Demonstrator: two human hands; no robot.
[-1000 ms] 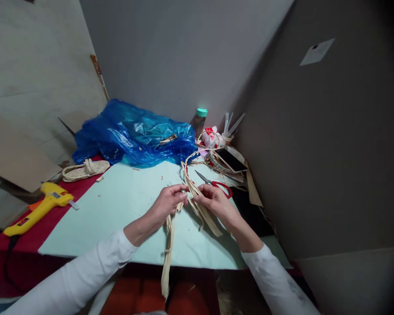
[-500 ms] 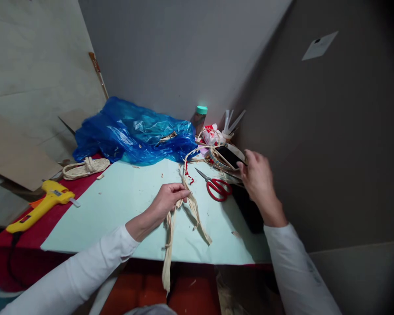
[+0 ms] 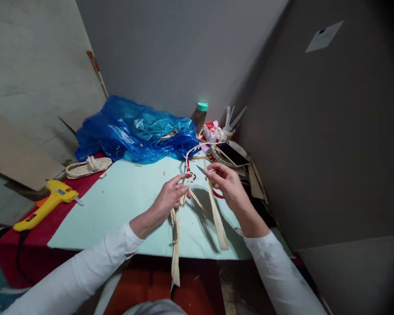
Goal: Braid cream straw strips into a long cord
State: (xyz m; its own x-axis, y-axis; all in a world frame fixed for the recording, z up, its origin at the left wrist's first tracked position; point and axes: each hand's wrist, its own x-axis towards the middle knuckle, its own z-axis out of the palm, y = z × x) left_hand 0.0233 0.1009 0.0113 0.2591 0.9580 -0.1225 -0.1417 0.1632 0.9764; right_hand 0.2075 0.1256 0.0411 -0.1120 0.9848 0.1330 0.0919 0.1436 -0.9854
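In the middle of the head view, my left hand (image 3: 169, 197) has its fingers closed around a pale braided cord (image 3: 187, 154) made of dry, husk-like strips. Red thread is twisted near the cord's lower end. Loose strands (image 3: 175, 253) hang below this hand, past the table's front edge. My right hand (image 3: 230, 183) pinches the top of a separate flat husk-like strip (image 3: 218, 225), which dangles over the tabletop. Red-handled scissors (image 3: 201, 170) lie beneath the right hand, mostly covered by it; a blade tip and part of a handle show.
A blue plastic bag (image 3: 134, 131) is heaped at the back. On the left sit a woven sandal-like piece (image 3: 88, 168) and a yellow glue gun (image 3: 49, 203) with its cord. A phone-like dark slab (image 3: 233, 154), more strips (image 3: 258, 179) and a green-capped jar (image 3: 201, 113) are at back right.
My right hand has come from the pile at the right toward my left hand, now with a flat strip in its fingers. The left hand still holds the braided cord.
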